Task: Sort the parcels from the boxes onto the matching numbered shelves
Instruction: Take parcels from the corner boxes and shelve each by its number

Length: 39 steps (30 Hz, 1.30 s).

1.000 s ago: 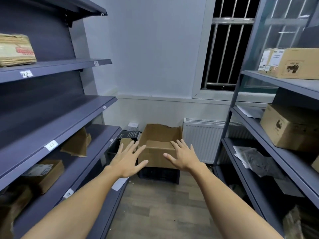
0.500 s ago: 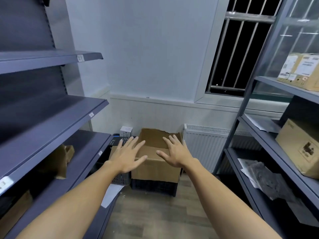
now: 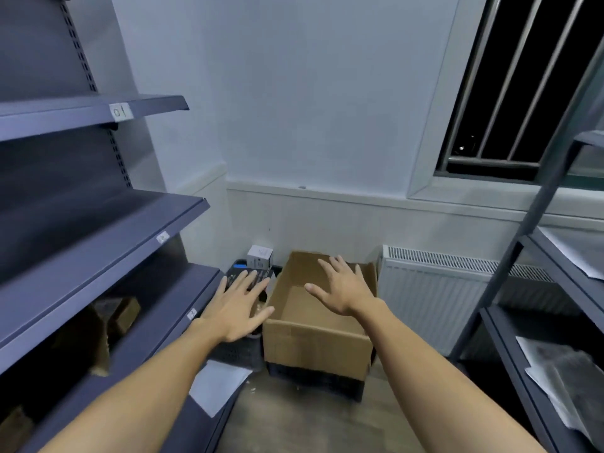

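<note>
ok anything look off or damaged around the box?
Yes. The open cardboard box on the dark crate has a ragged, torn back rim, and what shows of its inside is empty. A loose white sheet lies at the base of the left shelving, with pale crumbs on the floor nearby.

An open brown cardboard box stands upright on a black crate on the floor by the wall, beside grey shelves at left, one carrying a label reading 01, a lower one holding brown parcels.
</note>
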Available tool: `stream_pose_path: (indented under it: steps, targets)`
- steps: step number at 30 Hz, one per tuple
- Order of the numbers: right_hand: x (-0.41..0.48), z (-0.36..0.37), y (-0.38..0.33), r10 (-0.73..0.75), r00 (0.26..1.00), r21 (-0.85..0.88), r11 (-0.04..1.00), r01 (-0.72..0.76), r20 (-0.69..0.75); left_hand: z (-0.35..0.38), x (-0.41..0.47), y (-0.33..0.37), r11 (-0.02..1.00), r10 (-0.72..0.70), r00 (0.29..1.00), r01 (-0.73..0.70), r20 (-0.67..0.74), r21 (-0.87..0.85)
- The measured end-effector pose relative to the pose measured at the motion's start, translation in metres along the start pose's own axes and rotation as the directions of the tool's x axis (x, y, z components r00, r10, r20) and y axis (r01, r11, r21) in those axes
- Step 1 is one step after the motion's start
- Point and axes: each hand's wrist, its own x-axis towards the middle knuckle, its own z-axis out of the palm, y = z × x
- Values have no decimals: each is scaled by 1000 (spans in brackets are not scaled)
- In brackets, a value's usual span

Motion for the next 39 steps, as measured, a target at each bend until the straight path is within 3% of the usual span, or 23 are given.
stream_pose_path:
  steps: [17, 31, 39]
  targets:
    - [162, 7, 68, -206, 973, 63, 978, 200, 101, 12, 132, -4, 979, -206, 977, 205, 62, 19]
    - [322, 63, 61, -202, 958, 15, 979, 203, 204, 91, 252, -98, 963, -243, 960, 257, 141, -84]
    - [421, 111, 31, -184, 935, 56, 983, 176, 302, 138, 319, -160, 953, -232, 939, 271, 254, -133]
